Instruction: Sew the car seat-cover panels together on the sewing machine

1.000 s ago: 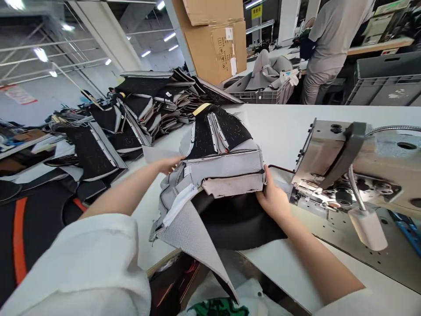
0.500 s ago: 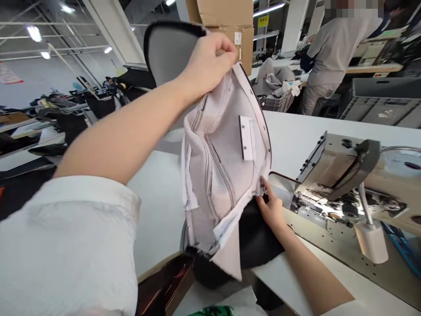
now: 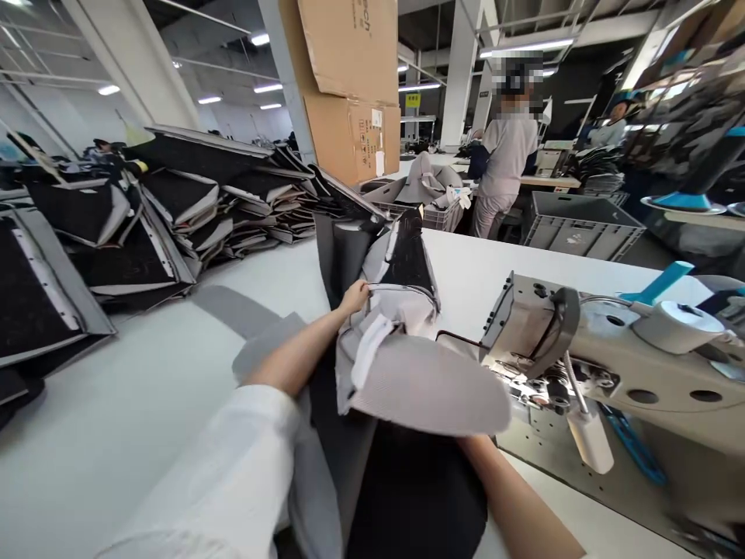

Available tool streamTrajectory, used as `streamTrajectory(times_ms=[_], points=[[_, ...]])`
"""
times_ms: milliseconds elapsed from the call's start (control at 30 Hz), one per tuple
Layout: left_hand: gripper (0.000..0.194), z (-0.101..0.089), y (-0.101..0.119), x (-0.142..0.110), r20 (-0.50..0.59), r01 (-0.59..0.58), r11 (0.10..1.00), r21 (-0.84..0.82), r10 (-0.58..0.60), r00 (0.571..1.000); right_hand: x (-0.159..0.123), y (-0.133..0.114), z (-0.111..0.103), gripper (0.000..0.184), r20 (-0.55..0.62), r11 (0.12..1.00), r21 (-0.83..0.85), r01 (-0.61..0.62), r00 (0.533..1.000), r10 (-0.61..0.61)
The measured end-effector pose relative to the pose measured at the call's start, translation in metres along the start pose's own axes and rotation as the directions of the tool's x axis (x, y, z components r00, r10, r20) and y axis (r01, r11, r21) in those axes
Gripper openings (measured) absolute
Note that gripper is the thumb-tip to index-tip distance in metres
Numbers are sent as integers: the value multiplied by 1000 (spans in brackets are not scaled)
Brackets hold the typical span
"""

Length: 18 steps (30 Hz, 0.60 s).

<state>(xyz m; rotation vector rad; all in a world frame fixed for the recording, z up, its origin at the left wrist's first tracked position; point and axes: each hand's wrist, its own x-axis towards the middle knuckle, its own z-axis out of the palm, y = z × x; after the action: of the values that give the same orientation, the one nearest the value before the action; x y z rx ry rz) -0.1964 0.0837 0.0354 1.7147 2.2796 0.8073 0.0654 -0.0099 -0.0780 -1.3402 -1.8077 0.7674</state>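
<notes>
Left hand [image 3: 354,296] is closed on the left edge of the sewn piece [image 3: 404,301], fingers pinched near the seam. Right hand is tucked under the big grey mesh flap [image 3: 436,384] with just the right forearm [image 3: 524,497] showing, so no idea what it's gripping, if anything. Sewn piece sits on the white table [image 3: 133,404], just left of the sewing machine [image 3: 559,326], with a black panel [image 3: 408,252] standing up at the far end and a white strip [image 3: 371,349] running along the near left side.

My two cents on handling something this floppy: hold it up from both sides so its weight doesn't drag on the seams, spread the flap so it can't fold under, and mind the edge that's near the machine. I'd watch that white strip too, looks easy to crease.

Further out, blue snips [image 3: 634,446] lie by the machine under a small white lamp [image 3: 590,442]. Back left there's a heap of black and grey panels [image 3: 192,186], then cardboard boxes [image 3: 349,140], a grey crate [image 3: 582,233] and a person in grey [image 3: 506,155].
</notes>
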Motion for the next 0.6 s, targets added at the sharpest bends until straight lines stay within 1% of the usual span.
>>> streamTrajectory(times_ms=[33,67,133,200,233,267,300,333,367,400,433,500,600], points=[[20,-2,-10,-2,18,22,999,28,-23,1000,2,-1,1,28,5,1000,-15,5,1000,-4],[22,-8,-16,-3,29,34,998,56,-36,999,3,-3,1,26,4,1000,-30,6,1000,-6],[26,-27,-13,-5,30,24,994,109,-27,999,8,-9,0,26,-18,999,-50,9,1000,-10],[32,-49,4,-15,30,-39,988,147,35,999,16,-17,-1,41,-26,992,-99,81,996,-84],[32,-59,17,-26,56,-94,981,167,86,995,20,-22,-1,47,-10,979,-142,144,989,-146],[29,-68,31,-41,104,-162,969,185,144,984,24,-27,0,49,17,960,-190,208,978,-208],[29,-74,45,-57,202,-254,941,223,210,957,29,-32,2,46,44,937,-237,258,966,-255],[36,-78,59,-75,298,-313,914,259,232,926,32,-36,5,40,64,918,-275,286,958,-279],[42,-81,70,-93,353,-351,879,321,233,906,35,-39,9,33,72,910,-297,288,958,-279],[46,-82,80,-109,385,-363,851,380,211,899,37,-42,12,27,70,911,-308,276,961,-268],[48,-82,88,-122,401,-364,830,422,189,897,38,-42,14,21,66,914,-307,265,964,-257],[53,-83,97,-140,404,-371,806,462,181,897,37,-40,15,12,70,921,-290,260,965,-251],[62,-85,106,-149,399,-406,781,474,221,890,32,-32,10,8,47,942,-216,258,966,-254]])
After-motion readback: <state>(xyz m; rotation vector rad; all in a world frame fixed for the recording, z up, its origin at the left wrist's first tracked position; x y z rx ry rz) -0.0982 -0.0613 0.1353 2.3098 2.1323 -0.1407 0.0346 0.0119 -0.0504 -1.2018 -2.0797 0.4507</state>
